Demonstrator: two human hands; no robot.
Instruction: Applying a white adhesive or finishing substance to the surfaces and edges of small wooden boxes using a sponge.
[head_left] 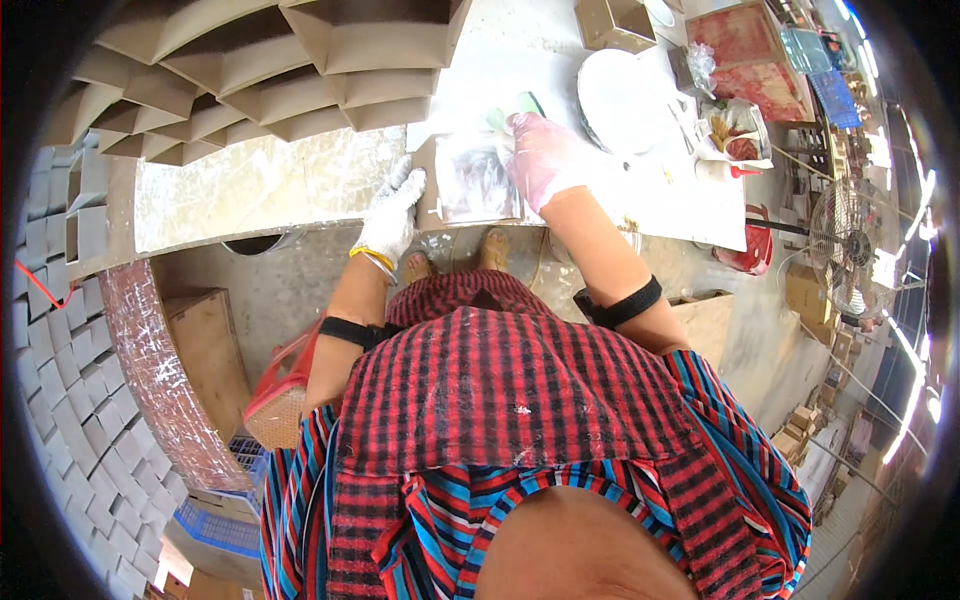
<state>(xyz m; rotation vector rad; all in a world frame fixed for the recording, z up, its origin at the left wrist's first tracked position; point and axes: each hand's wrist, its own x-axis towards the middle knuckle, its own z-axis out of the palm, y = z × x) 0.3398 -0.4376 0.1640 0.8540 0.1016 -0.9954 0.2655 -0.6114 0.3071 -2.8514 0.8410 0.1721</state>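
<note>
The left hand (392,215), grip unclear, and right hand (542,158), pinching something green (527,102), flank a panel (478,190) at the table (265,200) edge.

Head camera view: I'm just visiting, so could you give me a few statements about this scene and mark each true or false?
1. The left hand wears a white glove. True.
2. The green piece is at the left hand. False: it is at the right hand.
3. The apron is checked red and black. True.
4. The fan is at the picture's left. False: it stands at the right.
5. The round white thing lies right of the right hand. True.
</note>
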